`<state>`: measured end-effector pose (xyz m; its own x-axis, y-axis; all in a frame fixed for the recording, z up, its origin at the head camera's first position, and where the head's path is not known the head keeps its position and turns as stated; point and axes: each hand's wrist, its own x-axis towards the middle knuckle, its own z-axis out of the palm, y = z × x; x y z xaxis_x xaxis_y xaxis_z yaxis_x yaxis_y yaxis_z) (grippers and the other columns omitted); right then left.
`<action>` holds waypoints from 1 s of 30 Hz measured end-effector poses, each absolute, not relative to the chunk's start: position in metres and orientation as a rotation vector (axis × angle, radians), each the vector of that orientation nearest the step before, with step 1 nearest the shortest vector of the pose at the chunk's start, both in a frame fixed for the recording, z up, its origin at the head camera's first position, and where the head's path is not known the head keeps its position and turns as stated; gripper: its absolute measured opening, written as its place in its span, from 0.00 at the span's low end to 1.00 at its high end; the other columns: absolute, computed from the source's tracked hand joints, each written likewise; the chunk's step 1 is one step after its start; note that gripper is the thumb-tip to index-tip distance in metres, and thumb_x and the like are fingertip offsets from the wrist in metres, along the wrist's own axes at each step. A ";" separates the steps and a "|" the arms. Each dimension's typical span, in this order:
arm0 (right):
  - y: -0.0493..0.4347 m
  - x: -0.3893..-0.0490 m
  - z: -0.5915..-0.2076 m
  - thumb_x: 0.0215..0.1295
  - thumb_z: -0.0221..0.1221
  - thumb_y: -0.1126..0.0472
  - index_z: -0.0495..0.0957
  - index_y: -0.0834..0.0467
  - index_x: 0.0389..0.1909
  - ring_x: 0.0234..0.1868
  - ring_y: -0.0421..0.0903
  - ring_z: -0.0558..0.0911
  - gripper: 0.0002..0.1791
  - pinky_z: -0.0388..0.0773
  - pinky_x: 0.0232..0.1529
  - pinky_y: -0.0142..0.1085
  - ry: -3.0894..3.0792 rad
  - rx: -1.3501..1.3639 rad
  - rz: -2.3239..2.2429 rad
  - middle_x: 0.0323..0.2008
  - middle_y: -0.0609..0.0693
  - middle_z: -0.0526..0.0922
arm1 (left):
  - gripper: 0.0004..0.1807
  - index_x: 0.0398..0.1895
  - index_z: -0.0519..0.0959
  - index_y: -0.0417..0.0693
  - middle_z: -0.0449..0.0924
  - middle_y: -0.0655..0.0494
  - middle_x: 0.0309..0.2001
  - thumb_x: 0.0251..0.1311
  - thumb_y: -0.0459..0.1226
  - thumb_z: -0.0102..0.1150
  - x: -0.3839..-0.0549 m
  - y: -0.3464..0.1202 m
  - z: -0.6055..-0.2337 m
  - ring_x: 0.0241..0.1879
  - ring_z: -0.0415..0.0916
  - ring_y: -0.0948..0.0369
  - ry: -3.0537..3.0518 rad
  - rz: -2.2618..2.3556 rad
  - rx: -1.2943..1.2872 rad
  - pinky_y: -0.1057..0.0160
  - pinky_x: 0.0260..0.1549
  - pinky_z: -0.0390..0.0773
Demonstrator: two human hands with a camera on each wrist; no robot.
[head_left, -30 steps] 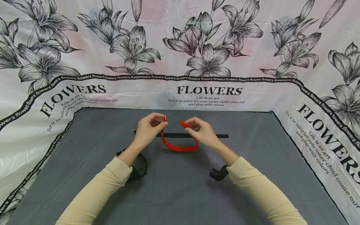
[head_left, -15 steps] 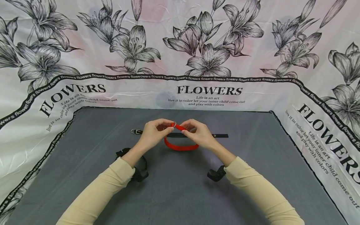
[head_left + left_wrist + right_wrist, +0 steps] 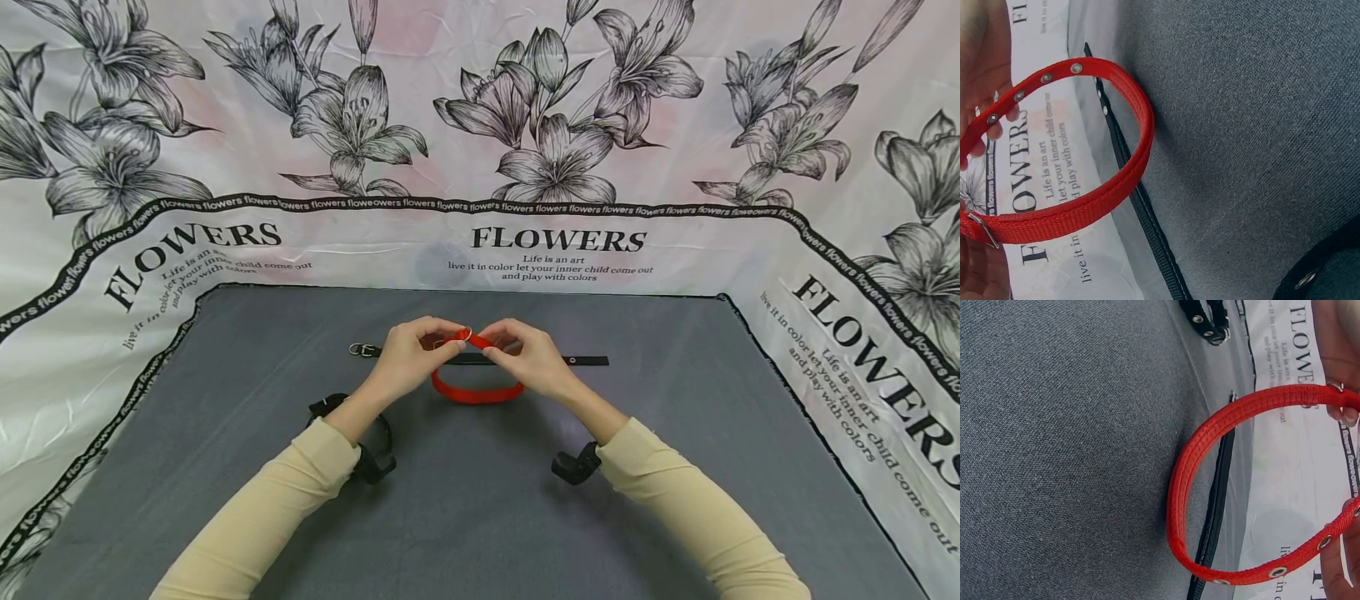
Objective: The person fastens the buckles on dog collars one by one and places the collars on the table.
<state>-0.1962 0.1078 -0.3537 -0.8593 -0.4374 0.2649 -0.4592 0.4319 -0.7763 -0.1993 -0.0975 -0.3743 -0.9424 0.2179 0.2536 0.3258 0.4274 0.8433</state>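
And here we are at a screened-in work spot, by the look of it a small filming set-up, though whether it stands in a home, a workshop or an office, the views can't say! Grey woven cloth (image 3: 465,517) covers the work surface, and right behind it rises a creased floral sheet (image 3: 420,158), closing in the far edge and both sides (FLOWERS, it shouts, in bold black capitals). A lettered black band (image 3: 480,207) crosses it, and there's black camera gear (image 3: 575,465) worn at the right wrist!
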 end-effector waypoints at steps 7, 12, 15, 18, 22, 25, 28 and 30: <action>0.109 -0.196 -0.354 0.61 0.58 0.67 0.77 0.62 0.43 0.39 0.50 0.80 0.10 0.78 0.42 0.43 -2.633 0.835 1.451 0.39 0.55 0.81 | 0.10 0.42 0.83 0.54 0.78 0.60 0.33 0.56 0.41 0.63 -0.199 -0.099 -0.372 0.26 0.69 0.59 -2.602 -1.442 -0.555 0.64 0.23 0.71; 0.108 -0.194 -0.354 0.61 0.58 0.67 0.77 0.62 0.44 0.38 0.51 0.81 0.10 0.78 0.41 0.43 -2.641 0.823 1.462 0.40 0.55 0.81 | 0.09 0.40 0.83 0.54 0.76 0.61 0.30 0.55 0.40 0.63 -0.199 -0.098 -0.373 0.24 0.67 0.60 -2.617 -1.377 -0.586 0.64 0.21 0.69; 0.106 -0.193 -0.355 0.61 0.58 0.67 0.77 0.62 0.44 0.37 0.51 0.82 0.10 0.79 0.40 0.42 -2.643 0.839 1.463 0.40 0.55 0.81 | 0.09 0.39 0.84 0.51 0.77 0.60 0.30 0.54 0.39 0.64 -0.200 -0.097 -0.374 0.25 0.68 0.61 -2.619 -1.325 -0.618 0.65 0.22 0.70; 0.103 -0.193 -0.355 0.62 0.58 0.67 0.77 0.62 0.43 0.37 0.51 0.81 0.10 0.79 0.40 0.43 -2.634 0.846 1.461 0.40 0.55 0.81 | 0.09 0.39 0.83 0.49 0.77 0.59 0.31 0.54 0.39 0.64 -0.201 -0.095 -0.376 0.26 0.69 0.62 -2.618 -1.306 -0.639 0.66 0.23 0.72; 0.103 -0.194 -0.356 0.61 0.58 0.67 0.77 0.62 0.42 0.37 0.51 0.81 0.09 0.78 0.40 0.44 -2.624 0.822 1.451 0.39 0.55 0.81 | 0.11 0.42 0.81 0.50 0.79 0.59 0.33 0.55 0.40 0.64 -0.201 -0.094 -0.377 0.27 0.72 0.62 -2.609 -1.361 -0.607 0.65 0.25 0.75; 0.103 -0.195 -0.357 0.61 0.58 0.67 0.77 0.62 0.42 0.38 0.50 0.80 0.09 0.78 0.40 0.44 -2.624 0.811 1.449 0.39 0.55 0.81 | 0.12 0.43 0.79 0.51 0.80 0.59 0.34 0.55 0.41 0.63 -0.200 -0.094 -0.376 0.29 0.74 0.63 -2.582 -1.418 -0.573 0.65 0.29 0.76; 0.103 -0.195 -0.357 0.61 0.58 0.66 0.77 0.62 0.42 0.37 0.49 0.80 0.08 0.79 0.40 0.42 -2.624 0.797 1.443 0.38 0.55 0.81 | 0.11 0.42 0.77 0.51 0.81 0.58 0.35 0.56 0.41 0.62 -0.199 -0.094 -0.374 0.31 0.77 0.64 -2.540 -1.451 -0.570 0.65 0.32 0.78; 0.103 -0.195 -0.356 0.61 0.58 0.66 0.77 0.62 0.42 0.37 0.49 0.80 0.08 0.79 0.40 0.42 -2.623 0.792 1.444 0.38 0.55 0.82 | 0.10 0.41 0.77 0.50 0.81 0.58 0.36 0.58 0.41 0.61 -0.198 -0.093 -0.373 0.32 0.78 0.63 -2.518 -1.456 -0.578 0.64 0.33 0.78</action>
<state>-0.1952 0.1032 -0.3563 -0.8684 -0.4121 0.2757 -0.4533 0.4347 -0.7781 -0.1981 -0.0931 -0.3732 -0.9091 0.2426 0.3386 0.4145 0.4459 0.7933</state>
